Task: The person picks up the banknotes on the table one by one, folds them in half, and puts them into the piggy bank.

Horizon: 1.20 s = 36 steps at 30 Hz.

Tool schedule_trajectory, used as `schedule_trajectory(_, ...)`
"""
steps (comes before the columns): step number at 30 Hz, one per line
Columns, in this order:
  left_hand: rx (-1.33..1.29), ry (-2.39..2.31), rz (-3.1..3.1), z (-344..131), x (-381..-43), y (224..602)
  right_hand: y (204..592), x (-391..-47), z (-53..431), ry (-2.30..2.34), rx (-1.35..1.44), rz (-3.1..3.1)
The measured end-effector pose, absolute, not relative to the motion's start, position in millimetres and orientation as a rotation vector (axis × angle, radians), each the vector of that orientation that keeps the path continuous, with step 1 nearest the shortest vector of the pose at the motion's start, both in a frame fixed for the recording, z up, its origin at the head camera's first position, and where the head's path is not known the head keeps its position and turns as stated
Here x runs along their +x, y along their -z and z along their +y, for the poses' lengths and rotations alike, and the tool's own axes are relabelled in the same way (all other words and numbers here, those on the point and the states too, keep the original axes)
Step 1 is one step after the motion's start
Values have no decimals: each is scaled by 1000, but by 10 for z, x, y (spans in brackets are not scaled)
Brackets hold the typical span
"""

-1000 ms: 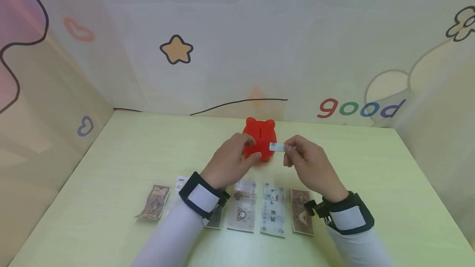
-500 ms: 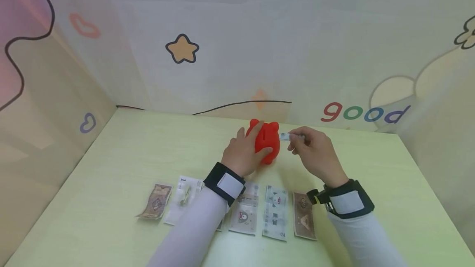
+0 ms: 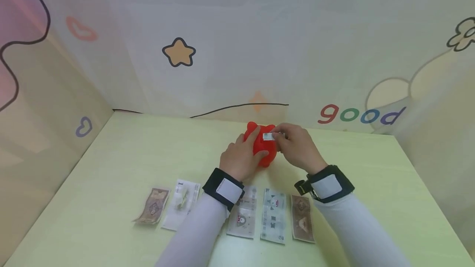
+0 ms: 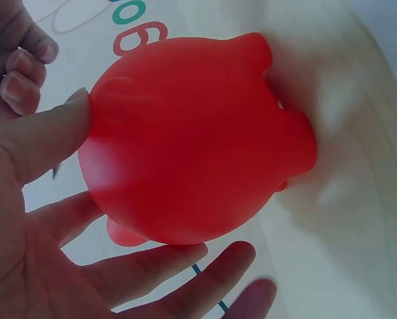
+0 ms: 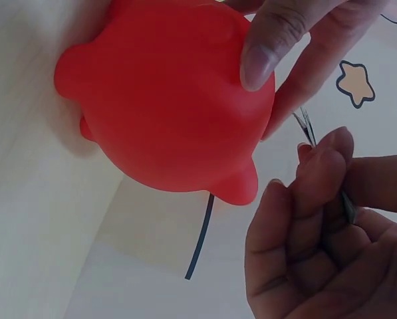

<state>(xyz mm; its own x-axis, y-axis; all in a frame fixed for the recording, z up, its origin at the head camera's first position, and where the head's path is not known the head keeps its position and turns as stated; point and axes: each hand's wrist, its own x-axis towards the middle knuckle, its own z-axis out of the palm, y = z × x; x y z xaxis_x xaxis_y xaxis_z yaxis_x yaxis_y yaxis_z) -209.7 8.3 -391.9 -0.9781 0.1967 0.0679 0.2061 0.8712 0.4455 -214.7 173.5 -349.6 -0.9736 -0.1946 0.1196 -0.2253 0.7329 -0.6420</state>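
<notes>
A red piggy bank stands on the table, its ears toward the back wall. My left hand holds its upper part from the left, thumb on the near side and fingers spread round the far side. In the left wrist view, the rounded red body fills the middle, with its feet on the table. My right hand pinches a small folded banknote between thumb and fingers. The note overlaps the bank's top in the head view, hiding the slot. Edge-on, the folded note sticks out beyond the right fingertips.
Play banknotes lie in a row nearer me: a creased brown one, a white one, a pinkish one, a pale green one and another brown one. My left forearm crosses over part of the row. A printed backdrop stands behind.
My left hand has come up onto the piggy bank and taken hold of it. My right hand has brought the folded banknote left, from beside the bank to over its top.
</notes>
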Motion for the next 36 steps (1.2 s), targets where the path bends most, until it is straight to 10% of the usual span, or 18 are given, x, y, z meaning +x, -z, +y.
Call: schedule_trajectory(36, -331, 679, -3032, 52, -2105, 3908, 3482, -2412, 1475, -986, 371, -2939)
